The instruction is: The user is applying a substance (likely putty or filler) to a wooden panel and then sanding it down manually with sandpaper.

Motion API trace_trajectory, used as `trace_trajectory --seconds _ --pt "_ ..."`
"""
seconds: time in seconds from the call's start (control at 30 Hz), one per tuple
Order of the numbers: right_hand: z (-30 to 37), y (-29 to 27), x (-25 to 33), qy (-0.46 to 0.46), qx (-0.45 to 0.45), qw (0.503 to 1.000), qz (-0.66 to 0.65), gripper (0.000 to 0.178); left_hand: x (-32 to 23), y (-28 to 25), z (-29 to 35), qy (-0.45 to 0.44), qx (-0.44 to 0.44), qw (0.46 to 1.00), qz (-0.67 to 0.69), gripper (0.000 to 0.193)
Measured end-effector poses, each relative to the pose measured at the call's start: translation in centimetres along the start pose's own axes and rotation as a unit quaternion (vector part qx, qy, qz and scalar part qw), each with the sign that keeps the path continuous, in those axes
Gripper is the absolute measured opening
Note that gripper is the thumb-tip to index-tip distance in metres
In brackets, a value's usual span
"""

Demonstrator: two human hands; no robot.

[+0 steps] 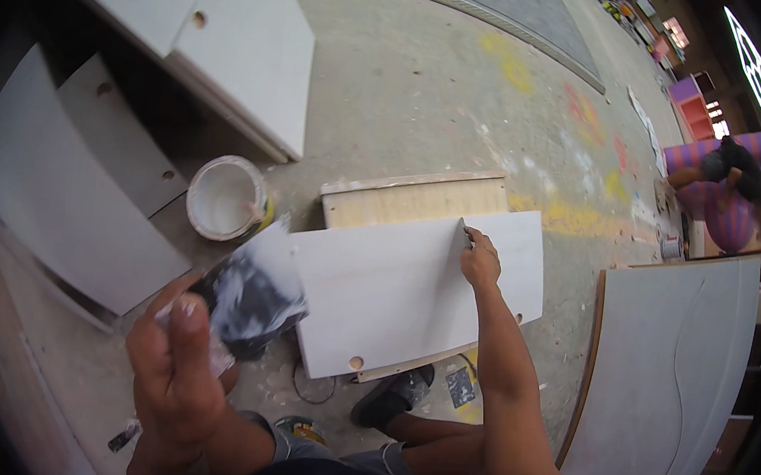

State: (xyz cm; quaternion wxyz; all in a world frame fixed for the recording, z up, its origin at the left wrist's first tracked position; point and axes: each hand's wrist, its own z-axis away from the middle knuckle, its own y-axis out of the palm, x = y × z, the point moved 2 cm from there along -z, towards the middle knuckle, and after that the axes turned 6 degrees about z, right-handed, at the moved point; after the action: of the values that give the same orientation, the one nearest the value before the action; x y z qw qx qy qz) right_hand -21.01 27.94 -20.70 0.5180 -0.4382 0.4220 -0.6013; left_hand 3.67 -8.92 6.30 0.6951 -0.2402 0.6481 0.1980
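Head view: a white board (pixel 393 297) lies across the centre over a wooden box (pixel 420 203). At lower left, the left hand (pixel 177 369) has curled fingers gripping a dark, white-smeared scraper (pixel 252 303), which hides part of the board's left edge, near a white bucket (pixel 221 201); right of centre, the right hand (pixel 482 260) pinches a thin blade (pixel 464 232) at the board.

Place: workshop
Floor (pixel 365 100): grey, splashed yellow, red, white
Work: white panel (pixel 394 293), white-smeared dark blade (pixel 253 297)
Stock: pale panels (pixel 256 55), some with holes
Bucket (pixel 223 178): open, white-coated inside
Far side: person (pixel 744 170) near striped form (pixel 730 227)
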Motion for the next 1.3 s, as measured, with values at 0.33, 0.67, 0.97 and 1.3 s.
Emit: trace_trajectory --seconds 0.33,0.67,0.97,1.3 --pt "8.4 3.4 14.0 -0.089 -0.039 0.995 -0.01 0.046 -1.2 -3.0 -0.6 0.015 0.03 0.994 0.102 0.039" --pt "17.0 7.8 27.3 -0.212 -0.019 0.977 0.015 0.05 -0.4 -5.0 -0.7 0.04 0.011 0.988 0.151 0.04" --pt "14.5 1.9 15.5 -0.296 0.189 0.935 -0.046 0.048 -0.2 -4.4 -0.3 0.016 0.001 0.992 0.126 0.04" --pt "-0.7 -6.5 -15.7 0.114 -0.101 0.988 -0.031 0.045 4.4 -6.2 1.1 0.168 -0.063 0.978 -0.102 0.041"
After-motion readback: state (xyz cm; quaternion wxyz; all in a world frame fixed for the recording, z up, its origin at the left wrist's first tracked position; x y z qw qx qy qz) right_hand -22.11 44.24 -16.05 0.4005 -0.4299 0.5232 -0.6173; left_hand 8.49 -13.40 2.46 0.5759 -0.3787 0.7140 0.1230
